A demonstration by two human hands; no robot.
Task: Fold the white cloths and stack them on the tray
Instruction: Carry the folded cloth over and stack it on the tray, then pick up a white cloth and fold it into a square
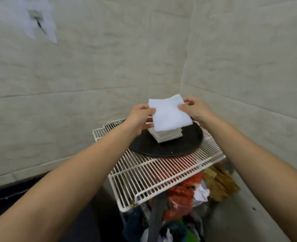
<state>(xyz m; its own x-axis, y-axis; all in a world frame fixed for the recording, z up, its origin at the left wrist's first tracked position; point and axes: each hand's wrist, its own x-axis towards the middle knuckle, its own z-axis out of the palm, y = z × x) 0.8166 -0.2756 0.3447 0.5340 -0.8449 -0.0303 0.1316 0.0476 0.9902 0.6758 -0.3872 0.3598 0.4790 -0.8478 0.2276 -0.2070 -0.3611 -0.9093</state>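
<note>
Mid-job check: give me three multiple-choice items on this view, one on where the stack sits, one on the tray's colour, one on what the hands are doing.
1. The stack of folded cloths sits on:
A. the floor
B. the round tray
C. the bare wire rack

2. The tray is:
A. dark
B. white
C. red

3. The folded white cloth above the stack is:
A. lying loose
B. held by one hand
C. pinched by both hands

Answers:
1 B, the stack rests on the tray, which sits on the rack.
2 A, it looks near black.
3 C, left hand and right hand grip opposite edges.
</note>
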